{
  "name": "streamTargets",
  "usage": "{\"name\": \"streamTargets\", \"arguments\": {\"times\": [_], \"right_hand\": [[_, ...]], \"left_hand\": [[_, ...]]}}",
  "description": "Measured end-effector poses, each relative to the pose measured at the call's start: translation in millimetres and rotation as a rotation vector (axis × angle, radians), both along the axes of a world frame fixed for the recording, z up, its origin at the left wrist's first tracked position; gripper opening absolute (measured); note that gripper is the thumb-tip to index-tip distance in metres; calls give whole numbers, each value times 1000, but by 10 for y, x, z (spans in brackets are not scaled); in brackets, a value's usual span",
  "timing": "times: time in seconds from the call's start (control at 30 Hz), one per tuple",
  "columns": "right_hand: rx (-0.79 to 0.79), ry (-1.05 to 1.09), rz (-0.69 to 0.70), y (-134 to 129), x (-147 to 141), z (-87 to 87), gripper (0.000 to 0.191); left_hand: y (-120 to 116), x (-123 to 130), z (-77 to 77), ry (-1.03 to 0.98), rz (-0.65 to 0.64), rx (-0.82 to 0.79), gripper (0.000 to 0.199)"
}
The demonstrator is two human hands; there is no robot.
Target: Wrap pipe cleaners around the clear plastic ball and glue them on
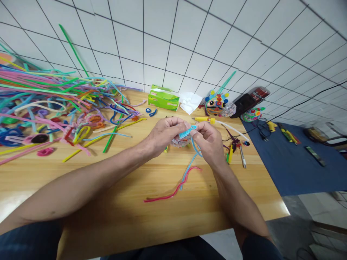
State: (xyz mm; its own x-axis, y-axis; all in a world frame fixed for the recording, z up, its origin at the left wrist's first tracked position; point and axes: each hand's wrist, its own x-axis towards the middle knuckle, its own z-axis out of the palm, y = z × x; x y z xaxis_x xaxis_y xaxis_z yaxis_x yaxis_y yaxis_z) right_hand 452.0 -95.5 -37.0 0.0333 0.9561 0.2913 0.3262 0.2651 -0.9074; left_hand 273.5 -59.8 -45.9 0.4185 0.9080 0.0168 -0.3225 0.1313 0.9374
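Note:
Both my hands meet over the middle of the table, working on a light-blue pipe cleaner [185, 133] bent into a tight zigzag. My left hand [171, 131] pinches the folded part between thumb and fingers. My right hand [208, 139] grips the same pipe cleaner at the right end of the folds, and its straight tail hangs down to the tabletop. Behind and below the folds sits a clear, shiny rounded object [180, 142], partly hidden by my hands. A red pipe cleaner [173, 195] lies wavy in front, crossing the blue tail.
A large heap of coloured pipe cleaners [54, 104] covers the left. At the back stand a green tissue pack [164, 98] and a decorated figure [216, 103]. A yellow glue gun [205, 119], a pen [243, 157] and a black cable [295, 104] lie right, beside a blue mat [287, 162].

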Motion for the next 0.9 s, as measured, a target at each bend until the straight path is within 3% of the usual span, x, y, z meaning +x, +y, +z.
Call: {"name": "streamTargets", "arguments": {"times": [0.13, 0.2, 0.3, 0.4, 0.47, 0.67, 0.8, 0.9], "right_hand": [[-62, 41, 19, -2, 3, 55, 18], [-95, 72, 14, 3, 8, 70, 19], [-152, 145, -2, 31, 21, 66, 20], [-207, 223, 14, 68, 35, 58, 19], [-229, 264, 37, 84, 38, 62, 18], [-299, 287, 78, 63, 35, 77, 27], [-295, 184, 170, 51, 79, 76, 40], [-250, 74, 193, 60, 143, 87, 52]], "left_hand": [[-18, 27, -42, -19, 1, 8, 37], [-31, 8, -31, 52, 52, 116, 33], [-45, -41, -25, 252, 195, 562, 25], [-29, -76, -76, 488, 279, 1061, 34], [-2, -87, -129, 623, 302, 1214, 32], [66, -118, -175, 740, 291, 1250, 25], [57, -112, -130, 653, 276, 1191, 25], [10, -84, -92, 518, 274, 1024, 17]]}}
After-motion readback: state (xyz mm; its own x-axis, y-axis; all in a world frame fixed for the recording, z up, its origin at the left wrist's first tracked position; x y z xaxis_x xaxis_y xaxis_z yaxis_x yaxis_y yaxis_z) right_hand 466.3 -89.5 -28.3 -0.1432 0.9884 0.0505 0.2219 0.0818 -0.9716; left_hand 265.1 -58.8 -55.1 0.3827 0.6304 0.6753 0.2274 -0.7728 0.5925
